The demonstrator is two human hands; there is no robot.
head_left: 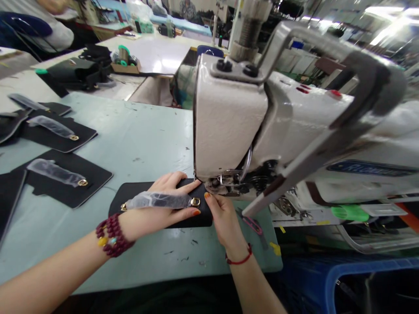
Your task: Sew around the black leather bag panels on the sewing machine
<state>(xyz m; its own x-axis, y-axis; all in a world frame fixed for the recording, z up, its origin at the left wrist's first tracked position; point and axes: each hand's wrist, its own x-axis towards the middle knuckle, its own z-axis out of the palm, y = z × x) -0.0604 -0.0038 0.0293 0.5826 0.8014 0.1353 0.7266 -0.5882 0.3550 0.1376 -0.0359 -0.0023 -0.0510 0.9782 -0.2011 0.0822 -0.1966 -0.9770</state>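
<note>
A black panel lies on the pale green table under the head of a sewing machine. A plastic-wrapped handle with gold metal fittings runs along the panel. My left hand rests flat on the panel with its fingers spread, partly beneath the wrapped handle. At the panel's right end, near the machine's foot, my right hand has its thumb and fingers pressed together on the panel's edge. The fingertips of my right hand are partly hidden behind its thumb.
More black panels with wrapped handles lie at the left. Pink scissors sit right of my right hand, beside the machine's grey lever. A blue crate stands at the lower right. A box of thread spools is farther back.
</note>
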